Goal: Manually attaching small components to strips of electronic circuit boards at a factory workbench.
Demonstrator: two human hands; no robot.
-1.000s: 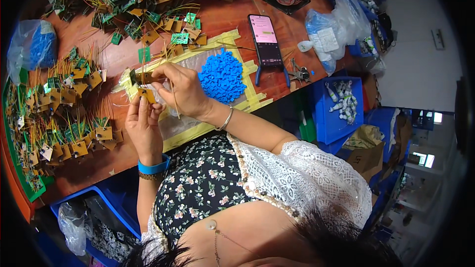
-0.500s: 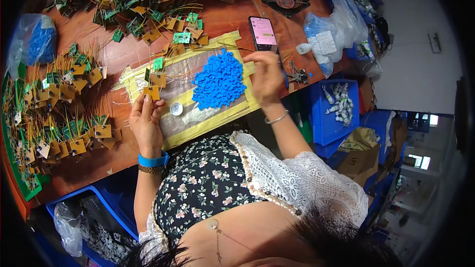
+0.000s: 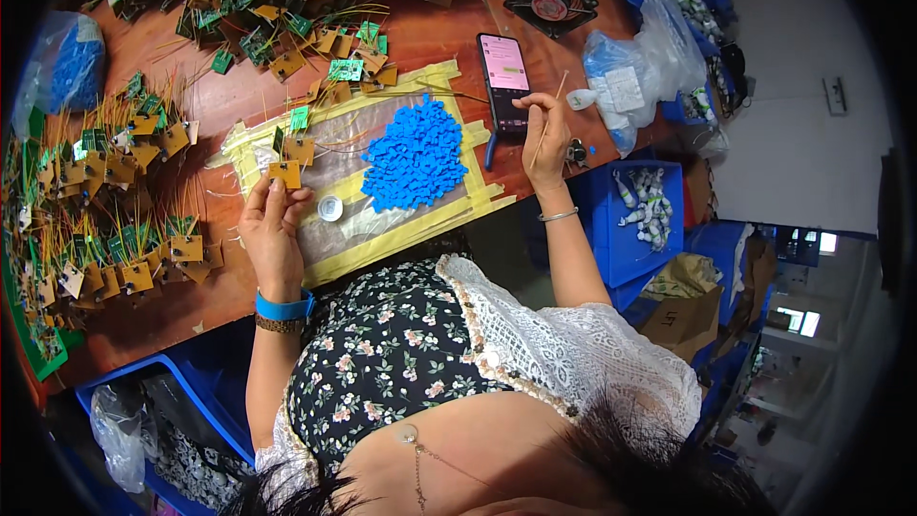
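Observation:
My left hand point(image 3: 270, 229) pinches a small brown circuit board point(image 3: 285, 173) by its lower edge, above the left part of a clear work mat edged in yellow tape point(image 3: 358, 266). Another brown board point(image 3: 300, 150) lies just beyond it, with a green board point(image 3: 299, 118) farther back. Beside my left fingers sits a small round white cap point(image 3: 330, 208). A heap of small blue pieces point(image 3: 415, 155) covers the mat's right half. Over at the phone's point(image 3: 503, 57) lower right corner, my right hand point(image 3: 546, 148) is closed around a thin pale stick point(image 3: 537, 151); its exact kind is unclear.
Wired boards crowd the left side point(image 3: 115, 172) and back point(image 3: 248, 0) of the red-brown table. A black fan point(image 3: 551, 0) and a plastic bag point(image 3: 621, 81) stand at the right. Blue bins point(image 3: 621, 258) with white parts flank the table's right edge. Another blue bin point(image 3: 205, 411) sits lower left.
My right hand has moved right, from the edge of the blue heap to beside the phone, and the thin stick now shows in it. My left hand still holds the board.

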